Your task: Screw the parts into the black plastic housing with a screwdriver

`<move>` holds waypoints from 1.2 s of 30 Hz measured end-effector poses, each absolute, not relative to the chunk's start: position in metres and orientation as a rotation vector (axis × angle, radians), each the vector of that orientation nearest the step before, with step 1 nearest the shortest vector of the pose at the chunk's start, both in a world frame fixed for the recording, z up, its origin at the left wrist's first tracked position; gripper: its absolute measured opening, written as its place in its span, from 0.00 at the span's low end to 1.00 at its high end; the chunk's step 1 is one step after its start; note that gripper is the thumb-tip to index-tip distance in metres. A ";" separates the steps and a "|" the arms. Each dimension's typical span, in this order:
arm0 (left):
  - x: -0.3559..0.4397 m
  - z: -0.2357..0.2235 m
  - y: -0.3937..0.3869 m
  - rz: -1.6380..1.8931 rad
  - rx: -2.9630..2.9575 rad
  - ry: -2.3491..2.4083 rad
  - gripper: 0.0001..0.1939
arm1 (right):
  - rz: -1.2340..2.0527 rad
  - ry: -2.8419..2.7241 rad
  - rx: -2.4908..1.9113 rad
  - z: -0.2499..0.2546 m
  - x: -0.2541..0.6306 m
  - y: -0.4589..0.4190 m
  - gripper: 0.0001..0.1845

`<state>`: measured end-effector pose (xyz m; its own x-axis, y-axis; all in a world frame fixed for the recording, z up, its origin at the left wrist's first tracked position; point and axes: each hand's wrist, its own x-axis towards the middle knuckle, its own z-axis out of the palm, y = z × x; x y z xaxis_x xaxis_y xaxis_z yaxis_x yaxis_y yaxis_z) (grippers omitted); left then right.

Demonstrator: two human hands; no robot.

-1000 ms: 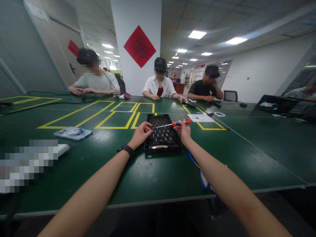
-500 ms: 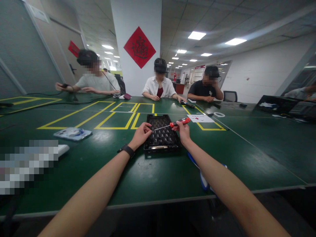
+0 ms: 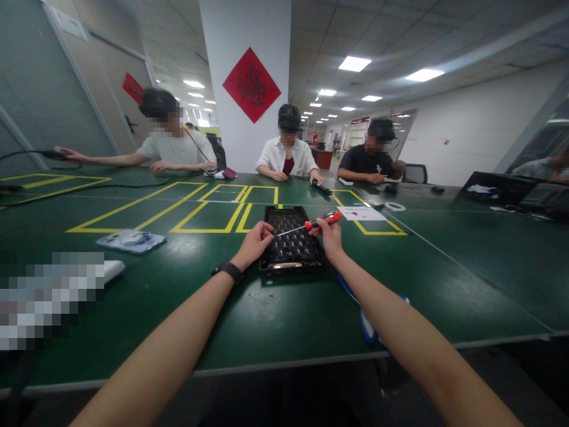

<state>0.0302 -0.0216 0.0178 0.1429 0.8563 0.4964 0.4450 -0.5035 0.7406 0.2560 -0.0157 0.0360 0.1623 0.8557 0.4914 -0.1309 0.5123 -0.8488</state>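
My right hand (image 3: 331, 239) grips the red and black handle of a screwdriver (image 3: 323, 220), whose thin metal shaft points left and slightly down. At the tip of that shaft, the fingers of my left hand (image 3: 255, 245) are pinched together. Anything small between them is too tiny to make out. Both hands are over a black tray-like case (image 3: 291, 270) with rows of shiny rounded shapes inside and a pale strip along its near edge. It lies flat on the green table (image 3: 249, 326).
A phone (image 3: 132, 240) lies to the left, with a pixelated white object (image 3: 111, 270) nearer. Blue-and-white handles (image 3: 367, 326) lie partly under my right forearm. Beyond are a paper sheet (image 3: 362, 213), a tape ring (image 3: 395, 206) and yellow floor-style tape markings. Several people sit across.
My hands and the screwdriver stay nearly in place. Across the table, the person at left has stretched an arm further left with a cable; the middle person's hand has shifted left with a dark object.
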 end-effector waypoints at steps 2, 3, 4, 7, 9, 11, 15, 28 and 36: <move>0.030 0.017 -0.021 1.319 2.016 1.241 0.09 | 0.756 -1.253 -0.773 0.038 0.256 -0.018 0.15; 0.030 0.017 -0.021 1.313 2.018 1.239 0.09 | 0.722 -1.286 -0.784 0.040 0.256 -0.020 0.15; 0.030 0.017 -0.020 1.306 2.020 1.238 0.08 | 0.687 -1.323 -0.792 0.042 0.255 -0.023 0.16; 0.029 0.017 -0.019 1.294 2.026 1.247 0.06 | 0.587 -1.429 -0.800 0.051 0.253 -0.033 0.16; 0.029 0.016 -0.018 1.293 2.038 1.260 0.05 | 0.500 -1.497 -0.809 0.057 0.251 -0.041 0.14; 0.028 0.016 -0.017 1.296 2.058 1.278 0.04 | 0.383 -1.589 -0.817 0.063 0.248 -0.051 0.12; 0.028 0.016 -0.018 1.298 2.114 1.314 0.05 | 0.200 -1.779 -0.771 0.072 0.242 -0.067 0.11; 0.029 0.017 -0.020 1.351 2.134 1.325 0.10 | 0.151 -1.834 -0.770 0.077 0.239 -0.073 0.10; 0.030 0.019 -0.021 1.343 2.123 1.343 0.11 | 0.217 -1.743 -0.804 0.079 0.237 -0.074 0.09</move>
<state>0.0303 -0.0209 0.0191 0.1299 0.8241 0.5513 0.5516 -0.5221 0.6505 0.2370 -0.0738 0.0787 -0.1187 0.6132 0.7810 0.4035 0.7485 -0.5263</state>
